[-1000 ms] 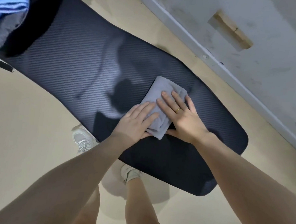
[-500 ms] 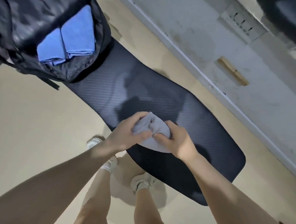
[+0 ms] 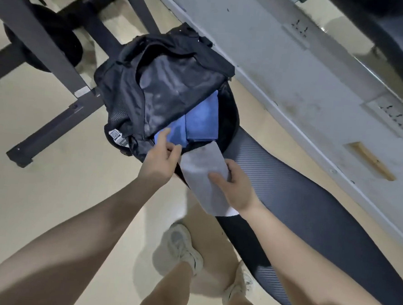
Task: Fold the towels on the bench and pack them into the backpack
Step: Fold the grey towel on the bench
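We pinch the folded grey towel (image 3: 202, 176) in our right hand (image 3: 235, 186), its long axis aimed at the backpack (image 3: 157, 90) mouth just ahead; our left hand (image 3: 161, 159), fingers loosely spread, touches that rim beside the blue towels (image 3: 197, 121).

This looks like a gym or a home workout room. A long padded workout bench (image 3: 310, 206) with ribbed dark upholstery runs across a smooth beige floor (image 3: 39, 201). Behind it stands a black steel equipment frame (image 3: 44, 41), and a dark round shape beside it (image 3: 58, 40) is probably a weight plate, though blur leaves that unsure. A scuffed grey wall (image 3: 283, 70) carries power sockets (image 3: 396, 117).
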Demonstrator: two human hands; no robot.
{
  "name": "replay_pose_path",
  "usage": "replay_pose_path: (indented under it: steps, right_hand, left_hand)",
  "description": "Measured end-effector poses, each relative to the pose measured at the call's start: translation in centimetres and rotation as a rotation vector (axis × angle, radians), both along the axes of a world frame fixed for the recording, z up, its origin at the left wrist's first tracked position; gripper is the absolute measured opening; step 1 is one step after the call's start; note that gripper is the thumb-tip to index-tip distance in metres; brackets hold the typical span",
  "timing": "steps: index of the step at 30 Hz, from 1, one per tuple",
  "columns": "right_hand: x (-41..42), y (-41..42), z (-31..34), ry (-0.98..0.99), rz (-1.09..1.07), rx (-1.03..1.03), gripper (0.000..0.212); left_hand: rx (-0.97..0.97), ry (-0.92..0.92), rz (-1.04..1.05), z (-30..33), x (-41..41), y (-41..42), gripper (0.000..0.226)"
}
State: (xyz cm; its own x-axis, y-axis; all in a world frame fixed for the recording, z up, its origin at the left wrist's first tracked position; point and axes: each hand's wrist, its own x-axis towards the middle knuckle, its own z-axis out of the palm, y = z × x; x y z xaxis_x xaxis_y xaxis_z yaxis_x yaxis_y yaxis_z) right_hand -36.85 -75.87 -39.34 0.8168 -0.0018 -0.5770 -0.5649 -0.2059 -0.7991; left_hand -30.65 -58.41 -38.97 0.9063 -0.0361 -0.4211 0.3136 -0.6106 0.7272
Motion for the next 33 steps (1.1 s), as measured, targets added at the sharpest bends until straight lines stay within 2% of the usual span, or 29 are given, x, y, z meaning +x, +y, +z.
replay_pose_path:
  steps: [2,3,6,8,10,11,13,17,19,22,24,26,30,33]
  right_hand:
    - [2.0,1.0,-0.5,0.055,-0.143,0.066,0.017]
    - [3.0,1.4,-0.8,0.098,-0.215,0.135,0.012]
    - [5.8,1.4,-2.2,0.150,-0.338,0.230,0.012]
    - [7.5,1.4,-3.2,0.084,-0.378,0.158,0.028]
    - [8.6,1.5,-4.2,-0.004,-0.400,0.064,0.045]
    - [9.0,1.7,-4.5,-0.040,-0.408,0.039,0.048]
    - [9.7,1.9,-4.9,-0.059,-0.417,0.046,0.048]
    - [10.6,2.8,-4.7,0.003,-0.411,0.108,0.045]
    - [11.7,3.3,-4.3,-0.001,-0.413,0.119,0.043]
    - [14.0,4.7,-4.4,-0.014,-0.492,0.165,0.051]
    - [15.7,5.9,-5.2,0.006,-0.578,0.202,0.060]
    - [17.1,7.1,-6.0,0.025,-0.528,0.071,0.069]
    - [16.0,6.9,-5.9,0.040,-0.206,-0.326,0.084]
    - [11.5,5.8,-4.9,-0.369,0.132,-0.719,0.070]
  left_hand:
    - [0.227,-0.070,-0.061,-1.5,3.4,1.5,0.052]
    - [0.321,-0.155,-0.149,-2.3,4.8,2.0,0.047]
    - [0.450,-0.440,-0.418,-5.2,8.0,2.2,0.034]
    - [0.641,-0.394,-0.568,-6.3,9.9,1.4,0.039]
    - [0.870,-0.239,-0.641,-7.3,11.4,0.7,0.070]
    - [0.927,-0.231,-0.646,-7.3,11.9,0.6,0.078]
    - [1.053,-0.248,-0.702,-7.7,12.9,0.9,0.072]
    - [0.862,-0.474,-0.724,-7.5,14.8,2.0,0.017]
    - [0.832,-0.445,-0.633,-5.3,15.9,2.2,0.016]
    - [0.825,-0.291,-0.522,-3.4,16.7,2.4,0.028]
    - [0.766,-0.324,-0.461,-3.0,16.4,2.3,0.034]
    - [0.689,-0.398,-0.496,-3.2,15.9,2.1,0.039]
    - [0.634,-0.428,-0.583,-4.6,15.4,2.0,0.044]
    - [0.594,-0.340,-0.545,-4.6,15.2,1.5,0.044]
